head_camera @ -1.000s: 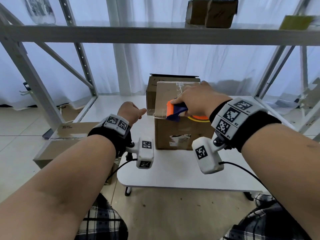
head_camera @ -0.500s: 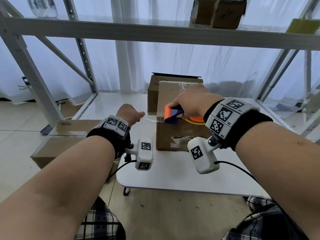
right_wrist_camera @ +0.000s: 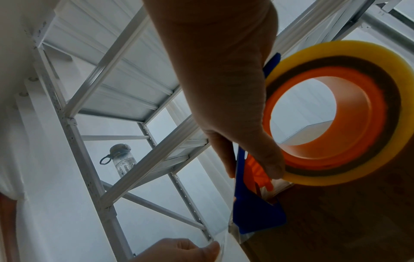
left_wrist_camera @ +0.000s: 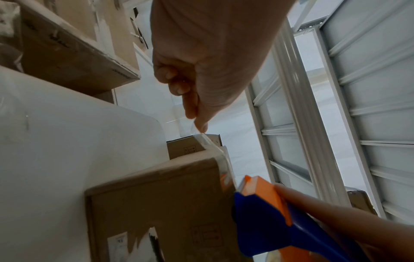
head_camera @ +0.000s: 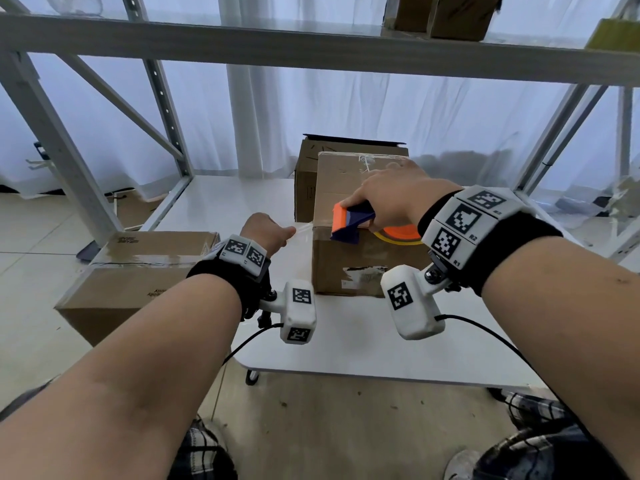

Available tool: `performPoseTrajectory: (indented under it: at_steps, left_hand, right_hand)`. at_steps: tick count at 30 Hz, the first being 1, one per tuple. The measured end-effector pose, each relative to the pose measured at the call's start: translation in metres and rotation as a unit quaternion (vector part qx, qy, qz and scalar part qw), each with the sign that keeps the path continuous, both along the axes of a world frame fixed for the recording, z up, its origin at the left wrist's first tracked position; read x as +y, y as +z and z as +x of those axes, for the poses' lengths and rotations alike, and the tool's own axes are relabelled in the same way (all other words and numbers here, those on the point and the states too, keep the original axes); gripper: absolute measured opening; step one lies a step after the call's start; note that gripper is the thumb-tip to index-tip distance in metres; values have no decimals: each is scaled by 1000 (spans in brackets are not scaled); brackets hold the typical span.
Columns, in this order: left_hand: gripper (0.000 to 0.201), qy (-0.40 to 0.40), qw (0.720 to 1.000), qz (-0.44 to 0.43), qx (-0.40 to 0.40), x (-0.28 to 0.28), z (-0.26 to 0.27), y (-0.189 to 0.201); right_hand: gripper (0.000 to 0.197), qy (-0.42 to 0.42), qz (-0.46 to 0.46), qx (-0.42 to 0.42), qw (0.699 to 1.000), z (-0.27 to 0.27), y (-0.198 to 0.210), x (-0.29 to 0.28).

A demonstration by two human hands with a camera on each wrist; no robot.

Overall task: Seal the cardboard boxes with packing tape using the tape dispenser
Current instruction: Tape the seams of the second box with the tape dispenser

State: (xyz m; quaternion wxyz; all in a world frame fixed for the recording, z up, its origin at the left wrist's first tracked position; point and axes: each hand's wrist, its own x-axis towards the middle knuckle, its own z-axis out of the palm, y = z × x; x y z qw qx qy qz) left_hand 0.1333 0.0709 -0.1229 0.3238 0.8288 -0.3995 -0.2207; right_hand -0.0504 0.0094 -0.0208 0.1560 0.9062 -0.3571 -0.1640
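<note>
the box (head_camera: 349,251) on the table (head_camera: 346,341) is judged to be partly sealed: clear tape already runs across its top, and a strip (head_camera: 304,229) is drawn out taut past the near left top edge but not yet cut or pressed down the side. cutting, smoothing, and any remaining seams are judged to be left. a second box (head_camera: 306,181), just behind the right hand (head_camera: 391,199), has a flap standing up and looks unsealed. another box (head_camera: 138,271) on the floor, below and outside the left hand (head_camera: 265,233), already carries tape along its top.

the tape dispenser (head_camera: 349,225) is grasped in the right hand, its blade end against the box's top edge, the roll (right_wrist_camera: 336,113) under the palm. the strip's free end is pinched between thumb and forefinger of the left hand, held off the box's left side.

shelf posts (head_camera: 62,150) stand well beyond the left hand; a bottle (right_wrist_camera: 122,159) is seen on the shelving. nothing is seen blocking the strip's path.
</note>
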Motion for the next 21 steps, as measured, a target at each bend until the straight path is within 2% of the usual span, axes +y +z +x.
performPoseTrajectory:
  at_steps: [4, 8, 14, 17, 19, 20, 21]
  left_hand:
    - [31, 9, 999, -13, 43, -2, -5, -13]
    - [39, 16, 991, -43, 129, -3, -20, -29]
    - [39, 40, 949, 13, 312, -9, -27, -42]
    - [54, 28, 950, 62, 306, -7, -24, -40]
    - [66, 43, 965, 90, 243, -4, -19, -46]
    - [60, 45, 975, 73, 207, -4, -17, -49]
    - [41, 46, 983, 20, 178, -6, -13, -52]
  right_hand:
    - [57, 2, 12, -25, 1000, -1, -3, -5]
    - [55, 4, 12, -37, 999, -3, -4, -5]
    - [55, 8, 14, -42, 999, -4, -3, -4]
    - [55, 12, 9, -39, 999, -4, -1, -4]
    - [55, 12, 9, -41, 999, -3, -1, -3]
    - [55, 13, 7, -42, 999, -3, -1, -3]
    - [55, 15, 6, -41, 999, -3, -1, -2]
